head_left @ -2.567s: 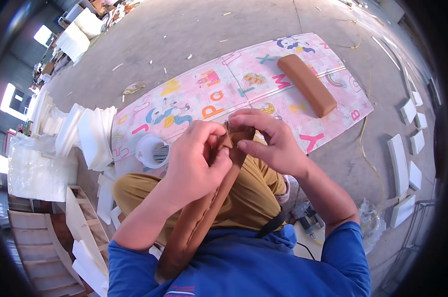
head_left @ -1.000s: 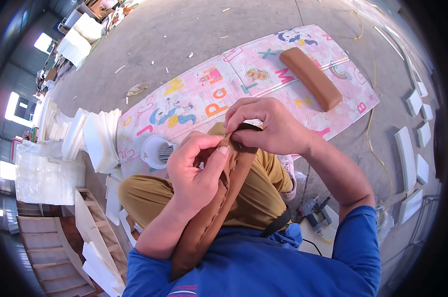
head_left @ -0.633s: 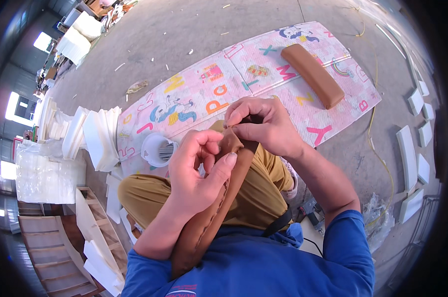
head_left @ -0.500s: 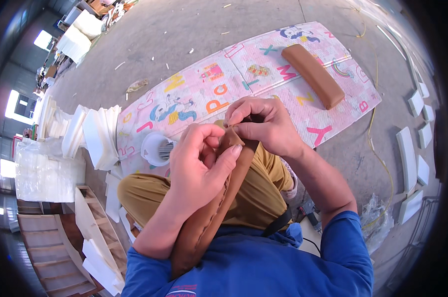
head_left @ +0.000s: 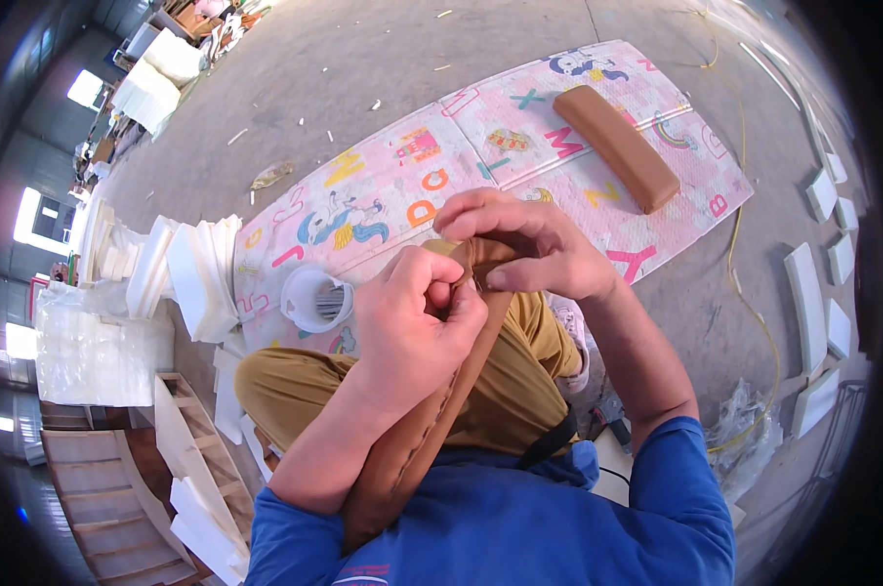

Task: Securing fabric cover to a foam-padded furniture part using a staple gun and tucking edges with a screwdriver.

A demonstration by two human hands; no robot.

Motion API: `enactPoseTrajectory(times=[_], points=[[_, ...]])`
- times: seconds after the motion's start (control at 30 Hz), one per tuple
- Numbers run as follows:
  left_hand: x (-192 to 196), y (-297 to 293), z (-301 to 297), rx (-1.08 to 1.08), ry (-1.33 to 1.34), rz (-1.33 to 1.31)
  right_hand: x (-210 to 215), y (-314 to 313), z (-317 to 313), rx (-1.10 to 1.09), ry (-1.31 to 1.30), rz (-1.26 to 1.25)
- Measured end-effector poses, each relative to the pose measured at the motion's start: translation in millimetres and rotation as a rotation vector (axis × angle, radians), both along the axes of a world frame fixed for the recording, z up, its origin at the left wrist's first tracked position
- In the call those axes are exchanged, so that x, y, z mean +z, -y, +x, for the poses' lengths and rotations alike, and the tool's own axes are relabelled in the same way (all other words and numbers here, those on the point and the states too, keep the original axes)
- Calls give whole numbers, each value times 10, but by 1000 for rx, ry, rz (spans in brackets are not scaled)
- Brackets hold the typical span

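A long brown leather-covered pad (head_left: 417, 454) lies slantwise across my lap, with a dark puckered seam running along its upper side. At its far end my left hand (head_left: 417, 317) is closed, thumb and forefinger pinching the folded leather edge. Around the same end curves my right hand (head_left: 534, 244), with a flap of leather between its thumb and fingers. What lies inside the left fist is hidden. A second brown pad (head_left: 619, 149), smooth and finished-looking, rests on the patterned pink mat (head_left: 373, 161) ahead to the right.
On the mat's near left stands a white bucket (head_left: 314, 298) of thin grey pieces. White foam blocks (head_left: 202, 278) and wooden frames (head_left: 119, 503) crowd the left. A power tool (head_left: 612, 420) lies by my right side. More white pieces (head_left: 802, 308) and a yellow cord (head_left: 754, 303) lie rightward.
My right hand's fingers have lifted and spread from a tight pinch to a wider hold around the pad's end. My left fingers have curled tighter at the leather edge.
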State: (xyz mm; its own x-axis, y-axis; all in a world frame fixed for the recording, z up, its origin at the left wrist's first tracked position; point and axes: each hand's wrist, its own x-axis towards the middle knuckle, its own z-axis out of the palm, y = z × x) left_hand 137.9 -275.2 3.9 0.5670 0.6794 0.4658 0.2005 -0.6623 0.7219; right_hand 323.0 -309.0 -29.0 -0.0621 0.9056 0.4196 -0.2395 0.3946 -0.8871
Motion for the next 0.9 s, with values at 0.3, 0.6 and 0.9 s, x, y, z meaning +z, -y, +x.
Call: enactPoseTrajectory(times=[0.3, 0.6, 0.9], points=[[75, 66, -43, 50, -129, -125, -94, 2, -95, -26, -1, -89], [131, 127, -85, 64, -148, -75, -199, 38, -203, -88, -178, -149], [-13, 78, -41, 36, -115, -82, -32, 30, -40, -23, 87, 55]])
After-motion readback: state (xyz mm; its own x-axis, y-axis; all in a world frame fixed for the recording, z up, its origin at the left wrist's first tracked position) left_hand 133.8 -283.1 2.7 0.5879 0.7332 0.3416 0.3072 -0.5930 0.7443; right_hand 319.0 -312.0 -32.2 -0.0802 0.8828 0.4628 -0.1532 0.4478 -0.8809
